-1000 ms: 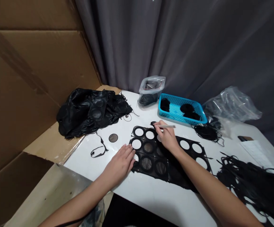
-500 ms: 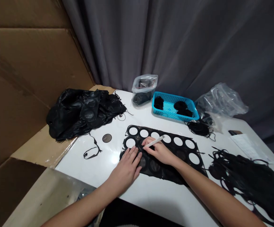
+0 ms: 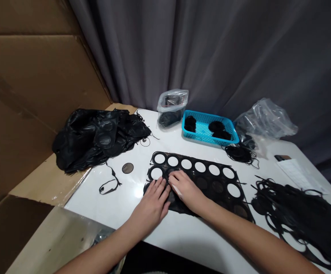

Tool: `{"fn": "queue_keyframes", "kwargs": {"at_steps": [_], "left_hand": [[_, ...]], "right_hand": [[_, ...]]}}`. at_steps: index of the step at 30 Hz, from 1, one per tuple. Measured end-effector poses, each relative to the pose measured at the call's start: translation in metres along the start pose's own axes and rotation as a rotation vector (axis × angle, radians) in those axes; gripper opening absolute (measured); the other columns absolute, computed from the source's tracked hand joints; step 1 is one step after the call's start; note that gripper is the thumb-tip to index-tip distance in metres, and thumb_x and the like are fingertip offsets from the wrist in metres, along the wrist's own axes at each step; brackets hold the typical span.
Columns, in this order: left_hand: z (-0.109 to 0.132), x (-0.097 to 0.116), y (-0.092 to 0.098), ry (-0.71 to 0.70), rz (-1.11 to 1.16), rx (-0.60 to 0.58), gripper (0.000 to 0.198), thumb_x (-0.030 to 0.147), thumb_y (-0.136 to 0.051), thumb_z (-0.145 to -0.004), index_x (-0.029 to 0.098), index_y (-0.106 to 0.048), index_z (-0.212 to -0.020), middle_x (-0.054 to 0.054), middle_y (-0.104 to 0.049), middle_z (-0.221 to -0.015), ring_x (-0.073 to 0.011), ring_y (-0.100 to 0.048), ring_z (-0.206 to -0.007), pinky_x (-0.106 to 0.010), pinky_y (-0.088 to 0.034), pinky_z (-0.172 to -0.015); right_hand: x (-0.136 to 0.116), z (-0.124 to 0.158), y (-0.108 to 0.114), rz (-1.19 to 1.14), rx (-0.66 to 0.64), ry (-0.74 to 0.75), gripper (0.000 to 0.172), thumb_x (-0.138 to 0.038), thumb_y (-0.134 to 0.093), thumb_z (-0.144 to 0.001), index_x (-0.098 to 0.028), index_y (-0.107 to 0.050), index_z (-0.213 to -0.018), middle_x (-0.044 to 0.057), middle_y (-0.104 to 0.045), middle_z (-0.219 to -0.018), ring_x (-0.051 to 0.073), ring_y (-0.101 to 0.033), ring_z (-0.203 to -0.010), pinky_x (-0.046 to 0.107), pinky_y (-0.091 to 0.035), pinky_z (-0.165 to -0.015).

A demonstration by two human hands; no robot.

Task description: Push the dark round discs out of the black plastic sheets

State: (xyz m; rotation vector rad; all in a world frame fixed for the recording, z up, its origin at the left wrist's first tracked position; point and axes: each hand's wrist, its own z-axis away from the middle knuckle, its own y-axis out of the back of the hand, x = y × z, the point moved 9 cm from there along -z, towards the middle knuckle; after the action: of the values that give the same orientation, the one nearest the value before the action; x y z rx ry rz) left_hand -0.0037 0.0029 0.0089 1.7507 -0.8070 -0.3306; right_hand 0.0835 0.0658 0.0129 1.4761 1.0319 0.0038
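On the table lies a black rubbery sheet [image 3: 208,167] with rows of round rings. Several rings, mostly in its far row, are cut through and show white; others still have dark discs in them. My left hand [image 3: 153,201] rests flat on the sheet's left part, fingers stretched out and slightly apart. Close beside it, my right hand [image 3: 186,190] is closed on a slim white tool [image 3: 176,189] over the second row. Most of that tool is hidden by the hand, and its tip cannot be made out.
A loose dark disc [image 3: 127,168] and a thin black scrap [image 3: 110,186] lie left of the sheet. Behind are a black sheet pile [image 3: 97,137], a clear bag [image 3: 171,110] and a blue basket [image 3: 208,139] holding black pieces. Black strip waste [image 3: 305,217] heaps at right.
My right hand has turned, so the white tool, earlier pointing up to the right above the fingers, now lies mostly hidden under the hand. My left hand stays in place on the sheet.
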Motion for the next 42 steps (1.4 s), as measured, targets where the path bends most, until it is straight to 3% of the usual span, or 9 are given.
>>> {"fn": "queue_keyframes", "kwargs": {"at_steps": [2,5,8,12,16,28,34,37,42], "left_hand": [[0.001,-0.001,0.000,0.008,0.002,-0.006,0.042,0.022,-0.050,-0.096,0.010,-0.051,-0.137,-0.019,-0.052,-0.144,-0.0327,-0.042,-0.140,-0.053,-0.039,-0.113],[0.000,-0.002,0.002,0.004,-0.014,-0.031,0.043,0.024,-0.049,-0.097,0.011,-0.050,-0.138,-0.019,-0.052,-0.144,-0.0328,-0.043,-0.139,-0.052,-0.040,-0.112],[-0.008,-0.001,0.007,0.010,-0.032,-0.056,0.039,0.026,-0.048,-0.098,0.012,-0.053,-0.135,-0.019,-0.056,-0.139,-0.0336,-0.048,-0.135,-0.054,-0.042,-0.109],[-0.030,0.006,0.008,0.020,-0.043,-0.099,0.029,0.022,-0.052,-0.095,0.010,-0.061,-0.121,-0.019,-0.059,-0.132,-0.0351,-0.051,-0.132,-0.054,-0.040,-0.111],[-0.040,0.022,-0.002,-0.083,0.045,-0.093,0.042,0.024,-0.056,-0.095,0.012,-0.052,-0.135,-0.019,-0.049,-0.146,-0.0337,-0.043,-0.139,-0.052,-0.039,-0.113],[-0.030,0.019,-0.015,-0.102,0.041,-0.150,0.053,0.027,-0.059,-0.096,0.020,-0.045,-0.146,-0.015,-0.038,-0.155,-0.0360,-0.030,-0.146,-0.057,-0.035,-0.114],[-0.030,0.019,-0.016,-0.103,0.056,-0.145,0.051,0.025,-0.057,-0.096,0.021,-0.046,-0.145,-0.014,-0.039,-0.155,-0.0345,-0.029,-0.147,-0.057,-0.033,-0.115],[-0.030,0.019,-0.015,-0.103,0.045,-0.138,0.048,0.024,-0.055,-0.096,0.021,-0.048,-0.143,-0.014,-0.038,-0.156,-0.0346,-0.029,-0.147,-0.057,-0.034,-0.115],[-0.031,0.019,-0.011,-0.119,0.014,-0.141,0.047,0.025,-0.058,-0.095,0.020,-0.050,-0.141,-0.014,-0.041,-0.154,-0.0373,-0.034,-0.144,-0.058,-0.038,-0.112]], "right_hand": [[0.014,-0.005,0.014,-0.014,0.095,-0.054,0.018,-0.017,-0.041,-0.099,-0.020,-0.057,-0.093,0.010,-0.064,-0.099,0.024,-0.056,-0.093,0.037,-0.046,-0.084],[0.055,-0.006,0.059,-0.107,0.298,-0.234,0.020,-0.025,-0.041,-0.100,-0.021,-0.057,-0.089,0.007,-0.066,-0.088,0.021,-0.060,-0.080,0.034,-0.047,-0.078],[0.081,0.006,0.090,-0.158,0.342,-0.363,0.021,-0.034,-0.045,-0.099,-0.022,-0.058,-0.090,0.005,-0.069,-0.091,0.020,-0.061,-0.076,0.032,-0.046,-0.076],[0.061,0.024,0.079,-0.226,0.153,-0.244,0.019,-0.032,-0.045,-0.100,-0.022,-0.060,-0.095,0.005,-0.067,-0.096,0.020,-0.062,-0.087,0.032,-0.047,-0.082],[0.040,0.037,0.054,-0.272,0.011,-0.168,0.014,-0.025,-0.045,-0.099,-0.022,-0.058,-0.094,0.005,-0.063,-0.099,0.020,-0.061,-0.096,0.033,-0.046,-0.087],[0.045,0.036,0.049,-0.272,-0.025,-0.163,0.008,-0.022,-0.051,-0.098,-0.022,-0.056,-0.092,0.004,-0.059,-0.103,0.019,-0.057,-0.094,0.034,-0.045,-0.088],[0.025,0.041,0.029,-0.016,0.017,-0.054,0.015,-0.014,-0.045,-0.096,-0.022,-0.057,-0.096,0.010,-0.061,-0.109,0.025,-0.055,-0.101,0.040,-0.047,-0.088],[0.041,0.037,0.044,0.015,0.151,-0.126,0.019,-0.016,-0.041,-0.098,-0.022,-0.058,-0.094,0.011,-0.064,-0.103,0.026,-0.057,-0.096,0.040,-0.047,-0.086],[0.103,0.051,0.111,-0.099,0.418,-0.424,0.019,-0.031,-0.043,-0.099,-0.022,-0.057,-0.090,0.006,-0.067,-0.092,0.022,-0.062,-0.080,0.035,-0.047,-0.079]]}}
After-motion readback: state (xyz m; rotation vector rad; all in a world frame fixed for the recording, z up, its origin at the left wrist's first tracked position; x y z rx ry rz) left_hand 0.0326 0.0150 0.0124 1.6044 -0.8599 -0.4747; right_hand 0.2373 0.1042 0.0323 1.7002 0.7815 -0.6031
